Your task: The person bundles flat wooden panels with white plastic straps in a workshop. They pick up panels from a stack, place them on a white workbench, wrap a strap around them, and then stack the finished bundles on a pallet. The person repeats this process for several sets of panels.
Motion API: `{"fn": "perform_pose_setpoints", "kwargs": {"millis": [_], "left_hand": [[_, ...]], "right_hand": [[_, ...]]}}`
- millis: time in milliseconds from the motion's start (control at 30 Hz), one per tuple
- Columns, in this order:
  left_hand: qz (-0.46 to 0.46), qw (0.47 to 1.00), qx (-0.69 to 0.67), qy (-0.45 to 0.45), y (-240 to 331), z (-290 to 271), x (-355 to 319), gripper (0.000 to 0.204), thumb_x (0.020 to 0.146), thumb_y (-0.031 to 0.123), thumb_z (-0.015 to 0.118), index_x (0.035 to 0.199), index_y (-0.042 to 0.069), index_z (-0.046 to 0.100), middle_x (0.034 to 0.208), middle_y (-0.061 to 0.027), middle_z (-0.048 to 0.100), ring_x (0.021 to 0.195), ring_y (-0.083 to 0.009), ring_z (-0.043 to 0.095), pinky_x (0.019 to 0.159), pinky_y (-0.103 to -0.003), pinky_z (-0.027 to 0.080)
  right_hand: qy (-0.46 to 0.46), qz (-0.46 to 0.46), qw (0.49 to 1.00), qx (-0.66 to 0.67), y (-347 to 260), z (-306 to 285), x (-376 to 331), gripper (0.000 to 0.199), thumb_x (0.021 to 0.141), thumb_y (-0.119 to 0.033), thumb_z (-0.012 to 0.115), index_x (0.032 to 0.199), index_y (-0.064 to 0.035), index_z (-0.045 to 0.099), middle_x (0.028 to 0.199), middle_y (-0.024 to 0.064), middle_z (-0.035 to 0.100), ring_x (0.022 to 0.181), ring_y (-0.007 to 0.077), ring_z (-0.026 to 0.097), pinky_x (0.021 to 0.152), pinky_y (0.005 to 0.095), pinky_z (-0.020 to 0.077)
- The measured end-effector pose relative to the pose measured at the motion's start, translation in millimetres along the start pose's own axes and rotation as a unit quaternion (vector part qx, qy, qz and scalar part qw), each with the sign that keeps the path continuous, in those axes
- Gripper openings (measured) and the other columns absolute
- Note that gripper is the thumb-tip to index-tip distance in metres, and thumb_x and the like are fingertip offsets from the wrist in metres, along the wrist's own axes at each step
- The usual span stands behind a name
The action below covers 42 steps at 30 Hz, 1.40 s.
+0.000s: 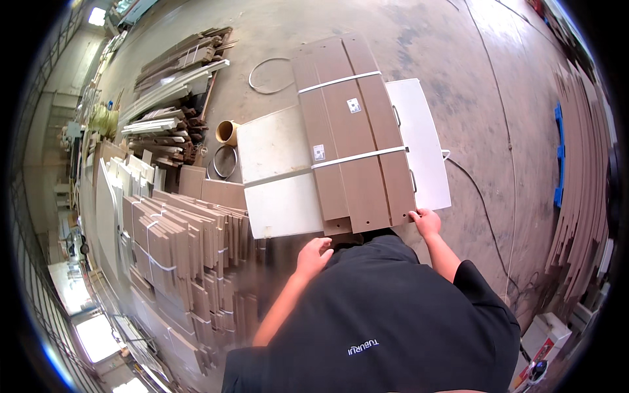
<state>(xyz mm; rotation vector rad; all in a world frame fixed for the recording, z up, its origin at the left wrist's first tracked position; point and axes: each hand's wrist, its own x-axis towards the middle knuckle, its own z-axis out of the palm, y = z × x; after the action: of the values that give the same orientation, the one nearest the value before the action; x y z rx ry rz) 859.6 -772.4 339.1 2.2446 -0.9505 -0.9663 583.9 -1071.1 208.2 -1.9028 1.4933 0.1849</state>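
A bundle of brown boards (354, 131), bound with two white straps, lies in front of me. Two small white labels and several drilled holes show on its top face, and dark handles run along its right side. My right hand (427, 223) pinches its near right corner between thumb and fingers. Just off the near left corner is my left hand (314, 257), its fingers loosely bent and apart, with nothing visible in it. White panels (278, 164) stick out beneath the bundle on the left, and another white panel (422, 144) does on the right.
Strapped stacks of brown boards (177, 255) stand close on my left. Farther off lie a heap of offcut strips (173, 98), a tape-like roll (227, 132) and a strap loop (250, 75). A dark cable (481, 193) crosses the floor at right, near long boards (580, 177).
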Motion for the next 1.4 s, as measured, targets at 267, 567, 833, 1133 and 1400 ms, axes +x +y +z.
{"fn": "perform_pose_setpoints", "kwargs": {"millis": [267,567,833,1133,1400], "left_hand": [[-0.162,0.98,-0.105,0.038,-75,43,-107,0.038,0.093,0.026,0.072,0.126,0.006,0.069,0.114,-0.0111,0.075,0.104,-0.024,0.073,0.093,-0.037,0.056],[-0.31,0.911,-0.26,0.079,-163,184,-204,0.04,0.091,0.032,0.071,0.123,0.007,0.072,0.114,-0.0153,0.075,0.105,-0.0265,0.073,0.092,-0.038,0.056],[-0.229,0.884,-0.399,0.09,-134,243,-133,0.035,0.094,0.027,0.07,0.12,0.004,0.072,0.105,-0.0111,0.076,0.089,-0.0174,0.073,0.081,-0.033,0.058],[-0.288,0.729,-0.606,0.136,-61,249,-10,0.039,0.1,0.044,0.065,0.119,0.01,0.068,0.107,-0.0043,0.069,0.092,-0.0147,0.066,0.073,-0.033,0.056],[-0.3,0.638,-0.665,0.245,-14,293,105,0.055,0.096,0.05,0.069,0.122,0.001,0.069,0.115,-0.0119,0.071,0.103,-0.0274,0.068,0.086,-0.043,0.055]], "right_hand": [[-0.016,0.02,0.999,0.025,25,29,11,0.049,0.09,-0.046,0.074,0.117,-0.006,0.072,0.112,0.013,0.076,0.104,0.0277,0.072,0.091,0.0406,0.0547],[-0.153,-0.107,0.968,-0.168,17,0,-15,0.058,0.087,-0.049,0.069,0.123,-0.0039,0.07,0.118,0.0199,0.073,0.115,0.0349,0.068,0.099,0.0443,0.0525],[-0.271,-0.092,0.943,-0.17,69,-21,-9,0.051,0.089,-0.051,0.065,0.11,-0.0069,0.078,0.089,0.0124,0.078,0.084,0.0261,0.076,0.084,0.0399,0.058],[-0.368,-0.092,0.925,0.025,44,-42,66,0.037,0.095,-0.03,0.066,0.117,-0.0012,0.072,0.099,0.009,0.075,0.086,0.0196,0.074,0.071,0.0346,0.0581],[-0.343,-0.118,0.924,-0.118,46,-140,97,0.033,0.097,-0.031,0.068,0.111,-0.002,0.073,0.098,0.0086,0.076,0.091,0.0189,0.074,0.075,0.0337,0.0576]]}}
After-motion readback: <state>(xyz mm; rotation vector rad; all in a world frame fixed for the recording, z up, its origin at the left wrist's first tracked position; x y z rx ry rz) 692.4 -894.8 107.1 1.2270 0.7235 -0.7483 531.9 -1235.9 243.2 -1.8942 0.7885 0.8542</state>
